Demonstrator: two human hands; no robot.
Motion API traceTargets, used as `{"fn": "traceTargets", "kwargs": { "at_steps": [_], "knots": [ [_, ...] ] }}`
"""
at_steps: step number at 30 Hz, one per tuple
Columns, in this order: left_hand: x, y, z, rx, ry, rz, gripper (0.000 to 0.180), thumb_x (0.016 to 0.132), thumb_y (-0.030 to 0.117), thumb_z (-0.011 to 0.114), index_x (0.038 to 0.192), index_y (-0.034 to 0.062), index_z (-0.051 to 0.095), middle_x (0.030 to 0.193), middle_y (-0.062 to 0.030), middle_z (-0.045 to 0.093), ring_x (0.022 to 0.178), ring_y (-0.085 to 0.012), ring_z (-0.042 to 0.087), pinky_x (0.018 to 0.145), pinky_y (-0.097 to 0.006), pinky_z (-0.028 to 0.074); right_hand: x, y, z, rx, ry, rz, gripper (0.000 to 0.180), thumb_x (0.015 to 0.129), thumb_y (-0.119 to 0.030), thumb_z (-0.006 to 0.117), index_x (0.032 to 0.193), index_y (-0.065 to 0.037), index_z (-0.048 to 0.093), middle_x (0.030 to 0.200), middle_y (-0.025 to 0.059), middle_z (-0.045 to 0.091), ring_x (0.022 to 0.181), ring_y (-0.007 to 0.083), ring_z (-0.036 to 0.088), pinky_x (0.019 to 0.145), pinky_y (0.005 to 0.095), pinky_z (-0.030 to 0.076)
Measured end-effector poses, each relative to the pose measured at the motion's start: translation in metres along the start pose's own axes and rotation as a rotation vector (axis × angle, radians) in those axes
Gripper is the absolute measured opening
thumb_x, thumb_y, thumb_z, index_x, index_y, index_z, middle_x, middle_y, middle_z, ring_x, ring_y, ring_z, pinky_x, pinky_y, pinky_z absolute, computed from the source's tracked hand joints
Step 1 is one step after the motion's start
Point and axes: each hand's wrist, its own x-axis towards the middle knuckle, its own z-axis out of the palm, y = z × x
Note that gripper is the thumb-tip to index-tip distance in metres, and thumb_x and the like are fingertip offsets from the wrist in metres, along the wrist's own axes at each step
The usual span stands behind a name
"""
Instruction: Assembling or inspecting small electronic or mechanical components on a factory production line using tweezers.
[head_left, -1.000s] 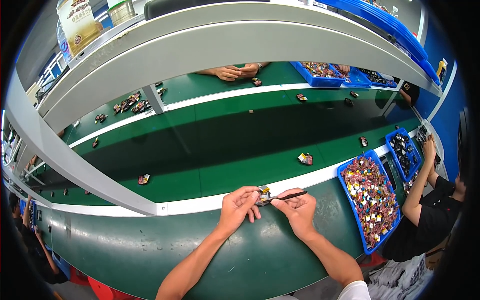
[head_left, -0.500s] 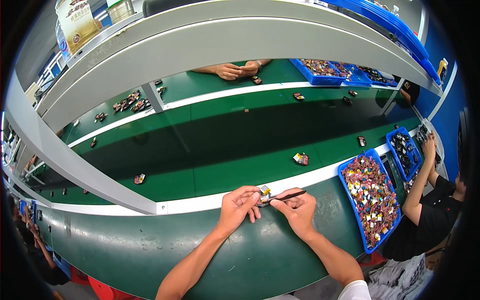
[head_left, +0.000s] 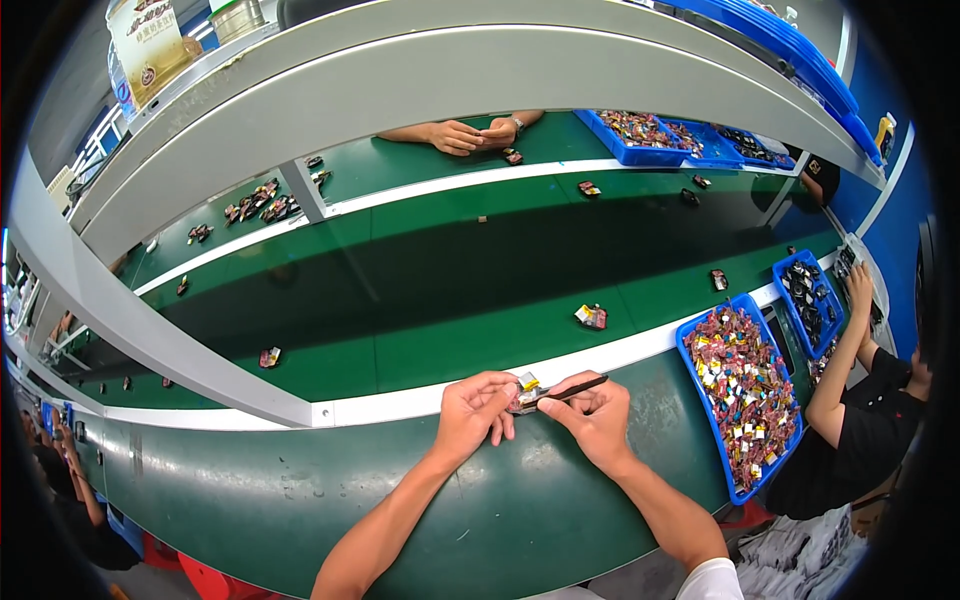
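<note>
My left hand (head_left: 468,420) pinches a small part (head_left: 528,382) with a yellow-and-white label, just on my side of the white rail. My right hand (head_left: 600,425) grips a slim black tool (head_left: 582,388) that looks like tweezers, its tip end against the part. The two hands are close together over the green bench (head_left: 400,490). Fingers cover most of the part, so its exact kind is not clear.
Beyond the white rail (head_left: 400,402) runs a green belt (head_left: 450,350) with scattered small parts (head_left: 591,316). A blue tray (head_left: 707,420) heaped with similar parts stands to my right. Co-workers' hands (head_left: 468,137) are across the belt. A grey post (head_left: 150,310) curves down at left.
Parts on the belt have shifted slightly to the left. My hands have barely moved; the black tool is tilted a little differently against the part.
</note>
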Motion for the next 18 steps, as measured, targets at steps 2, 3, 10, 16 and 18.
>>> {"fn": "traceTargets", "kwargs": {
  "at_steps": [2, 3, 10, 16, 18],
  "knots": [
    [0.0001, -0.0006, -0.0013, -0.003, 0.028, -0.003, 0.021, 0.100, 0.009, 0.060, 0.109, -0.0086, 0.064, 0.081, -0.0124, 0.068, 0.052, -0.0147, 0.064, 0.039, -0.022, 0.045, -0.0017, -0.0007, 0.0029, -0.011, 0.033, -0.040, 0.016, 0.080, 0.007, 0.079, 0.089, 0.001, 0.067, 0.069, -0.0040, 0.060, 0.052, -0.0028, 0.037, 0.046, 0.0172, 0.025],
    [0.0004, -0.0006, -0.0008, -0.003, 0.028, -0.002, 0.021, 0.100, 0.009, 0.060, 0.109, -0.0086, 0.064, 0.081, -0.0124, 0.068, 0.052, -0.0147, 0.064, 0.039, -0.022, 0.045, -0.0024, 0.0001, 0.0023, -0.011, 0.033, -0.041, 0.016, 0.080, 0.007, 0.079, 0.089, 0.001, 0.067, 0.069, -0.0040, 0.060, 0.052, -0.0028, 0.037, 0.046, 0.0172, 0.025],
    [0.0012, -0.0006, 0.0025, -0.010, 0.050, 0.022, 0.022, 0.100, 0.010, 0.059, 0.109, -0.0100, 0.063, 0.082, -0.0151, 0.068, 0.051, -0.0181, 0.065, 0.039, -0.025, 0.049, -0.0064, 0.0000, 0.0022, -0.211, 0.059, -0.183, 0.015, 0.077, 0.001, 0.082, 0.087, 0.001, 0.071, 0.073, 0.0002, 0.068, 0.047, -0.0011, 0.042, 0.045, 0.0185, 0.029],
    [-0.0003, 0.0007, 0.0027, -0.008, 0.045, 0.018, 0.021, 0.100, 0.009, 0.058, 0.110, -0.0095, 0.063, 0.083, -0.0143, 0.068, 0.053, -0.0165, 0.065, 0.040, -0.024, 0.049, -0.0065, -0.0014, 0.0024, -0.355, 0.054, -0.298, 0.015, 0.074, 0.000, 0.084, 0.083, 0.000, 0.072, 0.064, 0.0009, 0.066, 0.044, -0.0004, 0.044, 0.044, 0.0209, 0.030],
    [-0.0004, 0.0009, 0.0027, -0.008, 0.043, 0.009, 0.020, 0.100, 0.008, 0.058, 0.110, -0.0091, 0.063, 0.083, -0.0136, 0.069, 0.054, -0.0149, 0.064, 0.041, -0.023, 0.049, -0.0061, -0.0017, 0.0024, -0.373, 0.054, -0.305, 0.013, 0.075, 0.000, 0.084, 0.081, 0.000, 0.072, 0.064, 0.0013, 0.067, 0.044, 0.0001, 0.045, 0.044, 0.0211, 0.030]
  ]
}}
